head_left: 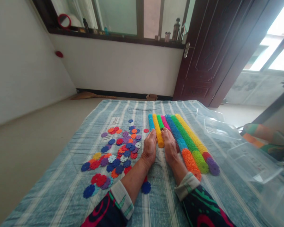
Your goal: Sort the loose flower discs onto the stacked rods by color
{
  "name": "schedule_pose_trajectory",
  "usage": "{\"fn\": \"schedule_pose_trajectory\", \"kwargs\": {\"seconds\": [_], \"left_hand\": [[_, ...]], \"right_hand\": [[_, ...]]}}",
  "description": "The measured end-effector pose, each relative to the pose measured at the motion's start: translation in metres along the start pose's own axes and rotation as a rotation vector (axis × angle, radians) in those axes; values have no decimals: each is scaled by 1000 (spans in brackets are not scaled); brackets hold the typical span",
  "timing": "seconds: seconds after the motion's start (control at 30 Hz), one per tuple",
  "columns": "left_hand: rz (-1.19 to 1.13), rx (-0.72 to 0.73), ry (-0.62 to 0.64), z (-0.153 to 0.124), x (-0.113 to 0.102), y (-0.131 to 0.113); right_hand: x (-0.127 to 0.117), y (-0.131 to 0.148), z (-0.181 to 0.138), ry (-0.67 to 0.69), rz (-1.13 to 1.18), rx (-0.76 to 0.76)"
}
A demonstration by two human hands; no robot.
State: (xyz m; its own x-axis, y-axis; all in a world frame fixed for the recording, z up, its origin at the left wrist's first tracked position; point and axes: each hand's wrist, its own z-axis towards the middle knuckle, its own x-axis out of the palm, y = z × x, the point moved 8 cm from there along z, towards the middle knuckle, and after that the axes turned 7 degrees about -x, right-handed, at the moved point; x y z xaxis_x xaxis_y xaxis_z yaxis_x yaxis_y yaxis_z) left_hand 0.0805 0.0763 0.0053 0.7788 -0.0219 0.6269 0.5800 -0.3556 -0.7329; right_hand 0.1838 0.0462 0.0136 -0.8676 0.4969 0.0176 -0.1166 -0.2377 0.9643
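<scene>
Several rows of interlocking plastic flower discs lie side by side on the bed. My left hand [149,147] is closed around the near end of a short light-blue row [151,121], its fingers partly hidden. Beside it runs a yellow row [158,130], between my two hands. My right hand [169,145] is closed at the near end of a short green row [159,121], where a small dark patch shows by the fingertips. It also covers part of a pink row [166,123]. Farther right are longer rows: blue and orange [181,138], green [190,143], and yellow with a purple end [196,138].
Loose flower discs [123,151] in many colours are spread left of my hands. A single blue disc [146,187] lies near my left forearm. Clear plastic containers [253,160] stand along the right side of the striped bedsheet [61,189]. A brown door [205,47] is beyond.
</scene>
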Motion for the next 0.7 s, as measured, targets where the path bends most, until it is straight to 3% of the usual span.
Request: {"fn": "schedule_pose_trajectory", "kwargs": {"seconds": [0.7], "left_hand": [[19, -16, -11, -3, 3, -3]], "right_hand": [[-1, -4, 3, -22, 114, 11]]}}
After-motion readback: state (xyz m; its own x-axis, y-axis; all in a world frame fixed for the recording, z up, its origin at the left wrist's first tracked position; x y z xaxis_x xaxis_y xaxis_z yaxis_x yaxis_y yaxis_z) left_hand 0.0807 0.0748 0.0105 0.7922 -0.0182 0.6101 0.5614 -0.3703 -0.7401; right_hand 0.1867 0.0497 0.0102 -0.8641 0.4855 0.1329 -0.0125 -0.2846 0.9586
